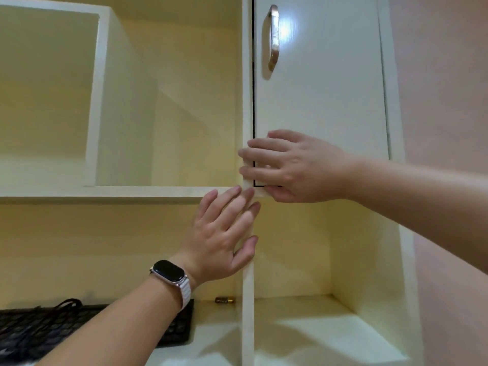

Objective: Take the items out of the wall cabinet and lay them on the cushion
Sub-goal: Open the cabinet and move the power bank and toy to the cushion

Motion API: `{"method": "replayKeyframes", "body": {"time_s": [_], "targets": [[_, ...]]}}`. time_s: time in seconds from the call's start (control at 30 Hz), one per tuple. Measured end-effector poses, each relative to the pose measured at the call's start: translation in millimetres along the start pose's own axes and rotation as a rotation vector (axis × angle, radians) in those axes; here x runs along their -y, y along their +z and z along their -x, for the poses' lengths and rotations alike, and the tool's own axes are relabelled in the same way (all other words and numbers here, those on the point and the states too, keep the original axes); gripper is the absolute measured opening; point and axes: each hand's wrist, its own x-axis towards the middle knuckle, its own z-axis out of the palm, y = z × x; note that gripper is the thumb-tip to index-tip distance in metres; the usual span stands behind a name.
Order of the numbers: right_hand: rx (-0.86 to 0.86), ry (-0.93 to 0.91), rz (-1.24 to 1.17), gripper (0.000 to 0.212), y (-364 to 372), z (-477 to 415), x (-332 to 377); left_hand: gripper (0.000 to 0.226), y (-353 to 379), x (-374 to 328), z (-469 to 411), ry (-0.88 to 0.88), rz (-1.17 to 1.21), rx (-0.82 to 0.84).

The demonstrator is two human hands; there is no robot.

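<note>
- The items you are to take out are hidden: they sit, presumably, behind the shut cabinet door at the upper right, so their weight and fragility cannot be judged yet.
- The door looks like a stiff, smooth panel, likely light to swing. The metal handle near its top left edge offers the surest hold.
- Your right hand lies spread and flat over the door's lower left corner, holding nothing.
- Your left hand, watch at the wrist, rests straight-fingered against the upright divider just below, also empty. It may block the door's swing.
- The open shelf to the left shows nothing on it.
- Below, a black keyboard with a dark cable lies on the counter, and a small battery sits at the back beside the divider.
- The cushion is not in view.
</note>
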Motion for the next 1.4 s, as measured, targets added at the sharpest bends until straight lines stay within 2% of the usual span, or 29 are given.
{"method": "replayKeyframes", "body": {"time_s": [0.17,0.33,0.5,0.67,0.87,1.03,1.23,1.4], "targets": [[0.04,-0.012,0.053,0.038,-12,3,-1,0.048,0,1,2,0.01,-0.009,0.015],[-0.001,-0.028,0.024,0.024,-32,2,1,0.049,-5,3,-1,0.018,-0.029,0.059],[0.078,-0.074,0.024,0.027,-58,-3,-1,0.047,-22,0,-9,0.017,-0.105,0.185],[0.044,-0.096,0.034,0.027,-87,4,-5,0.053,-32,-15,-25,-0.046,-0.109,0.292],[0.053,-0.055,0.038,0.033,-132,43,-12,0.056,-28,-31,-59,-0.011,-0.119,0.44],[0.008,-0.019,0.061,0.016,-162,90,-22,0.055,-26,-38,-65,-0.006,-0.112,0.446],[0.19,0.112,0.222,0.024,-182,145,-34,0.059,-22,-41,-65,-0.023,-0.089,0.416],[0.288,0.182,0.248,0.022,-185,173,-41,0.057,-21,-50,-69,-0.095,-0.071,0.408]]}}
